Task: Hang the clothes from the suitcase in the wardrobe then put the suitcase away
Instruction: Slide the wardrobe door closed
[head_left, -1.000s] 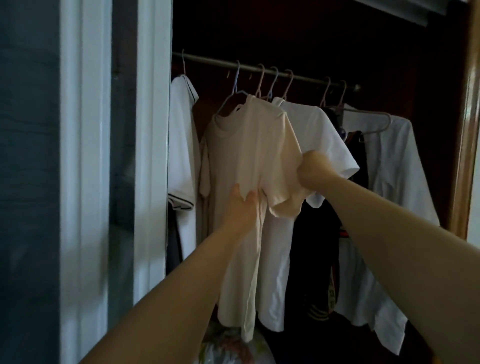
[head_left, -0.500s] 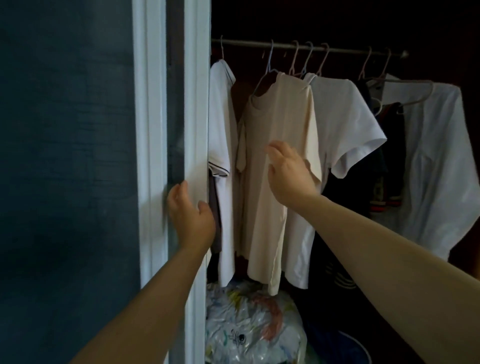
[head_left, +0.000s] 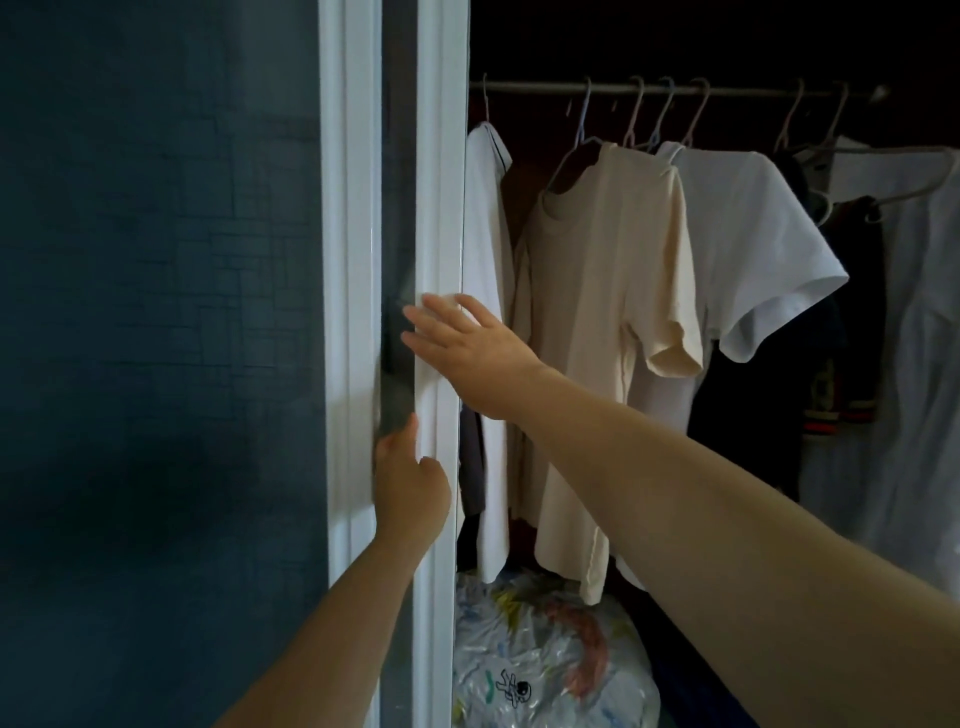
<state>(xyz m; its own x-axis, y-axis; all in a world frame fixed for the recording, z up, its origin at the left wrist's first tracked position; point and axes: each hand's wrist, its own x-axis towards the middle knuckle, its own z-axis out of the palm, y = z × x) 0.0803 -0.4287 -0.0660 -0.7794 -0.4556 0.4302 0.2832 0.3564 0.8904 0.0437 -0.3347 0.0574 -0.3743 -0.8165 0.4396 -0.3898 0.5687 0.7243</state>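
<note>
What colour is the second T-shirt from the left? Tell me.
Cream; the T-shirt shows best in the head view.

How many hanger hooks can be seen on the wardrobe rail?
7 hooks: one at the far left, one over the cream T-shirt, three bunched right of it, two further right. The dark may hide more.

Colours as I read them: door panel (head_left: 156, 312) dark blue-grey with a faint blocky, brick-like texture; door frame (head_left: 441, 208) glossy white. Rail (head_left: 737, 91) dull grey. Leftmost shirt (head_left: 485, 270) white with a dark line at the collar; cream T-shirt (head_left: 597, 312) unpatterned; white T-shirt (head_left: 743, 234) plain; dark garment (head_left: 857, 312) with red and beige stripes on its band. Plastic bag (head_left: 545, 654) whitish, printed orange, yellow, green.
</note>
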